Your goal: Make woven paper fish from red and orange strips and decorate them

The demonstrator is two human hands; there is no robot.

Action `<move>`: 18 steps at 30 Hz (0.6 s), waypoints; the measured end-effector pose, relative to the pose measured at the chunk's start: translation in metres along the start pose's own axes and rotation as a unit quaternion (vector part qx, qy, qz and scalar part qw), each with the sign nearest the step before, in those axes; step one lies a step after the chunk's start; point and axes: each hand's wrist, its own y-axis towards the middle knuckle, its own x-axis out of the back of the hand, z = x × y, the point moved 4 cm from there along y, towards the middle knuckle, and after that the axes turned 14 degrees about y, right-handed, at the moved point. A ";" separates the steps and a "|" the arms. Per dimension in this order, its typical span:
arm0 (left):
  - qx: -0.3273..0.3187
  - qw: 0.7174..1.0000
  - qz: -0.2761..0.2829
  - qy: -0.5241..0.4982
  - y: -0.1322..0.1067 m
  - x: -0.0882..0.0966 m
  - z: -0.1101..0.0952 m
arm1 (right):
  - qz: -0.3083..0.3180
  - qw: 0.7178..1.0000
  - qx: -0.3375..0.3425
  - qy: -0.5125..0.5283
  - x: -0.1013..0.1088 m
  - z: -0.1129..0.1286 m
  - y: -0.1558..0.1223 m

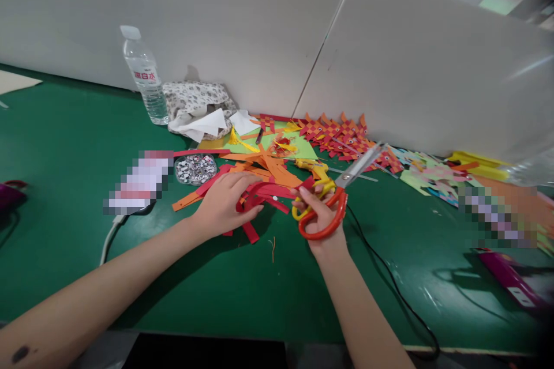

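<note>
My left hand (pixel 227 202) reaches over the pile, its fingers and thumb curled around a red strip (pixel 259 187) that bends in an arc toward the other hand. My right hand (pixel 324 220) holds scissors (pixel 324 228) with red-orange and yellow handles, the blades pointing away to the upper right. Its thumb and fingers also pinch the right end of the red strip. Beneath and behind the hands lie loose orange strips (pixel 277 168) and more red strips. Just beyond the right hand is a yellow glue gun (pixel 312 168), partly hidden.
Behind the pile are woven red-and-orange fish (pixel 333 130) and a green sheet (pixel 305 150). To the left stand a box of googly eyes (pixel 195 168), a phone (pixel 141 179), a water bottle (pixel 147 78) and a patterned tissue pouch (pixel 194 98). A black cord (pixel 393 282) runs along the right.
</note>
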 end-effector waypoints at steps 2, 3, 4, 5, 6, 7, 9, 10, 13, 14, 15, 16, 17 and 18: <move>-0.011 1.000 -0.029 0.004 0.000 0.000 0.000 | 0.055 0.997 -0.046 -0.019 -0.005 -0.007 -0.004; -0.019 0.999 -0.045 0.008 -0.001 0.001 0.000 | 0.086 0.994 -0.068 -0.029 -0.008 -0.011 -0.007; -0.032 0.998 -0.058 0.013 -0.001 0.001 0.000 | 0.115 0.989 -0.089 -0.038 -0.010 -0.014 -0.009; -0.046 0.996 -0.069 0.018 -0.001 0.001 0.000 | 0.139 0.983 -0.107 -0.046 -0.011 -0.017 -0.012; -0.060 0.995 -0.076 0.024 -0.002 0.001 0.000 | 0.158 0.979 -0.120 -0.053 -0.011 -0.020 -0.014; -0.073 0.994 -0.080 0.029 -0.002 0.001 0.000 | 0.170 0.975 -0.128 -0.057 -0.011 -0.021 -0.015; -0.087 0.992 -0.080 0.037 -0.003 0.000 0.002 | 0.173 0.975 -0.127 -0.058 -0.011 -0.022 -0.015; -0.090 0.992 -0.078 0.041 -0.003 -0.001 0.003 | 0.169 0.977 -0.120 -0.054 -0.010 -0.021 -0.015; -0.087 0.993 -0.054 0.050 -0.003 -0.005 0.005 | 0.137 0.985 -0.100 -0.019 -0.009 -0.015 -0.010; -0.081 0.994 -0.042 0.052 -0.003 -0.007 0.006 | 0.123 0.988 -0.096 -0.001 -0.008 -0.012 -0.008; -0.072 0.995 -0.030 0.054 -0.003 -0.009 0.007 | 0.111 0.989 -0.093 0.017 -0.008 -0.010 -0.007; -0.063 0.996 -0.017 0.056 -0.003 -0.010 0.008 | 0.101 0.990 -0.093 0.033 -0.007 -0.008 -0.006; -0.055 0.997 -0.003 0.060 -0.003 -0.012 0.008 | 0.093 0.990 -0.094 0.047 -0.007 -0.007 -0.005; -0.048 0.997 0.012 0.063 -0.003 -0.013 0.009 | 0.087 0.990 -0.097 0.058 -0.007 -0.006 -0.004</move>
